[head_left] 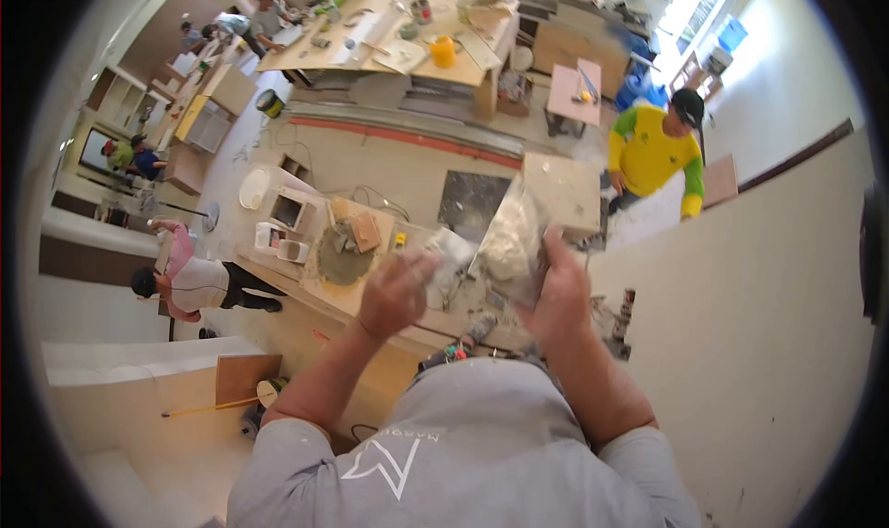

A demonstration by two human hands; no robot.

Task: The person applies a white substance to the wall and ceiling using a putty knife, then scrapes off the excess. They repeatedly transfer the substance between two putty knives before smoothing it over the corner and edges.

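A clear plastic bag (507,239) with pale, cream-coloured powder in it hangs in front of my body. My right hand (563,292) is closed on the bag's right side, thumb pointing up. On the other side, my left hand (398,292) is closed on a crumpled piece of clear plastic (450,246), smeared by motion. Left of my left hand is a round patch of grey paste (344,267) on a wooden board. A brown square block (365,232) and grey lumps sit on the paste. A small yellow object (400,240) lies close by.
White containers (269,235) stand on the bench at left. Beyond my right hand is a pale box-like surface (562,192). A person in yellow and green (657,157) stands at right; another in pink and white (199,282) at left. A cluttered worktable (356,62) stands behind.
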